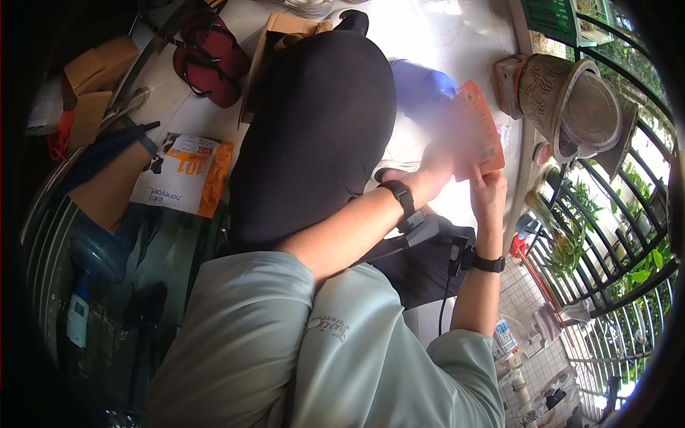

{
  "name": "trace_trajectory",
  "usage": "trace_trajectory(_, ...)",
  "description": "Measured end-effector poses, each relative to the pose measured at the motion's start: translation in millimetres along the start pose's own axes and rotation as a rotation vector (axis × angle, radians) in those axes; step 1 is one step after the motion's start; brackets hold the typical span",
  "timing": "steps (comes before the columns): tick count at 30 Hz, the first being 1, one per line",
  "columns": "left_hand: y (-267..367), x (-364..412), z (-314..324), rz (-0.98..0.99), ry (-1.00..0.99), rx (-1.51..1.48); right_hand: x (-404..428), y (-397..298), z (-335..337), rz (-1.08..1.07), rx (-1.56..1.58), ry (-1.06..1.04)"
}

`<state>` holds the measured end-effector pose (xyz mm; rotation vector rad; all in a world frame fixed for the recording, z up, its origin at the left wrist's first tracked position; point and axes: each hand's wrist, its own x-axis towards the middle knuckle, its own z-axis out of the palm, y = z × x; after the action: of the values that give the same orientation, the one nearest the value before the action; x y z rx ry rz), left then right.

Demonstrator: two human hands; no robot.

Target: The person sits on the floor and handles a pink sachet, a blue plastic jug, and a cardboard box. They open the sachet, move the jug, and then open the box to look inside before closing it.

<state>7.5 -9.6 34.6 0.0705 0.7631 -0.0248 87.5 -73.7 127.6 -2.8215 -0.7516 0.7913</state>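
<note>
An orange-red printed flat packet or card (481, 134) is held up in front of me, at the upper right of the head view. My right hand (488, 192) pinches its lower edge between thumb and fingers. At its left side, my left hand (440, 160) reaches onto or behind it; a hazy blur covers those fingers, so their grip does not show. Beyond the hands, a blue plastic object (425, 85) is on the floor. Both wrists wear black straps with small devices, and a cable runs from the right one.
Left of my raised knee (321, 117) are an open cardboard box (257, 69), dark red flip-flops (214, 69), a white-and-orange printed bag (182, 174) and a blue water bottle (99, 254). To the right, a patterned planter (546, 96) stands near a metal railing (642, 176).
</note>
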Motion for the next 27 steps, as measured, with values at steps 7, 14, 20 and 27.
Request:
trace_trajectory(7, 1, -3, 5, 0.017, 0.096, -0.042, 10, -12, -6, -0.015, 0.195, 0.145)
trace_trajectory(14, -1, -1, 5, 0.075, 0.128, 0.008, 11, -10, -6, -0.067, 0.162, 0.158)
trace_trajectory(20, -3, 0, 5, 0.08, 0.141, 0.023, 8, -20, -8, -0.045, 0.095, 0.146)
trace_trajectory(27, -1, 1, 4, 0.066, 0.123, -0.023, 10, -12, -7, -0.124, 0.063, 0.148)
